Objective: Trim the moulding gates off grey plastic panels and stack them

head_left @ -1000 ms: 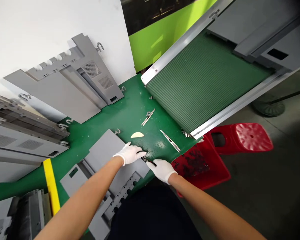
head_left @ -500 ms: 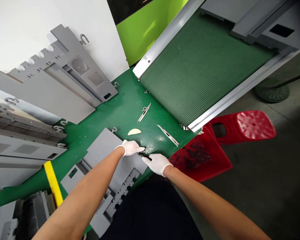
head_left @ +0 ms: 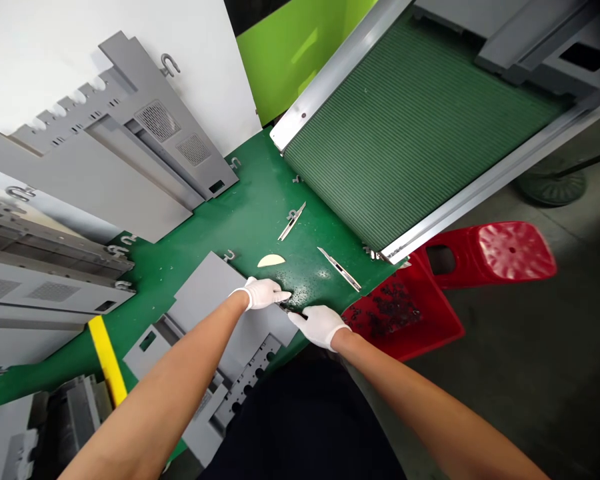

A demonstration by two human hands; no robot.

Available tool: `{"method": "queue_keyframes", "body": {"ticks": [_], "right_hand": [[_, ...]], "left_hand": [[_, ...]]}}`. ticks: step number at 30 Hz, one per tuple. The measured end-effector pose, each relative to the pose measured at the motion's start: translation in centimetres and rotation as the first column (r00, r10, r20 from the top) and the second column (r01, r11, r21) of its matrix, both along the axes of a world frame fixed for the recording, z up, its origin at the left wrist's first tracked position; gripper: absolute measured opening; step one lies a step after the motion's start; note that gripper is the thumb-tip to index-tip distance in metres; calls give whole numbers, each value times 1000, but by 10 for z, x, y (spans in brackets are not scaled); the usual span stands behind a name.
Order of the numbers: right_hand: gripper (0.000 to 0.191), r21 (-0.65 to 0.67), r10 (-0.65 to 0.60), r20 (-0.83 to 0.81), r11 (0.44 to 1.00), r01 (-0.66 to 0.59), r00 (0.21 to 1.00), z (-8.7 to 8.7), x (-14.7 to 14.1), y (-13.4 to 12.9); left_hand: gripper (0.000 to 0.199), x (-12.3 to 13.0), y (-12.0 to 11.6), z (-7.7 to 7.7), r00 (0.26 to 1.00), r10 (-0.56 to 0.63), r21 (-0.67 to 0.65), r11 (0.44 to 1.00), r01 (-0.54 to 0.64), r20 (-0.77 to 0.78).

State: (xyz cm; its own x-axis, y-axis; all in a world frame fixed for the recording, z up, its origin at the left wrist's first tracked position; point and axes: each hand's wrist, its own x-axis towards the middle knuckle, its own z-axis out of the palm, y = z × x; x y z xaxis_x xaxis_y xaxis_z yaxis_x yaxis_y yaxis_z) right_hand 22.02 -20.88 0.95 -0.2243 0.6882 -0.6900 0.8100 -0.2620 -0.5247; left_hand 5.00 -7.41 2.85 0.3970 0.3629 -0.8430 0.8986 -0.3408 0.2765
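The white-gloved right hand [head_left: 321, 327] gripped a slim dark tool [head_left: 292, 311] at the grey moulded panel's [head_left: 210, 287] two o'clock edge; whether the white-gloved left hand [head_left: 266, 293] pinched anything was unclear. Both had barely shifted, suggesting continued edge work.

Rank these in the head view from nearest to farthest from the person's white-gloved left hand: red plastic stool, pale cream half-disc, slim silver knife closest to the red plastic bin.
1. Half-disc: just beyond the left hand, on the green table.
2. Silver knife: to the right on the table, near the red bin.
3. Red stool: far right, off the table.
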Motion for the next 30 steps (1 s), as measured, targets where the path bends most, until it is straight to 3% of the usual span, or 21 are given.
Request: {"method": "queue_keyframes", "body": {"ticks": [13,23,30], "right_hand": [[85,20,35,5,999,-35,999,-6,-3,-2],[89,7,92,58,996,-92,994,-1,-8,9],[86,67,174,37,982,-176,984,-6,-7,9]], "left_hand": [[66,5,-1,9,999,-11,0,1000,11,-31],[60,4,-2,3,999,27,6,1000,-27,-22],[61,3,0,2,1000,30,-27,999,-30,7]]}}
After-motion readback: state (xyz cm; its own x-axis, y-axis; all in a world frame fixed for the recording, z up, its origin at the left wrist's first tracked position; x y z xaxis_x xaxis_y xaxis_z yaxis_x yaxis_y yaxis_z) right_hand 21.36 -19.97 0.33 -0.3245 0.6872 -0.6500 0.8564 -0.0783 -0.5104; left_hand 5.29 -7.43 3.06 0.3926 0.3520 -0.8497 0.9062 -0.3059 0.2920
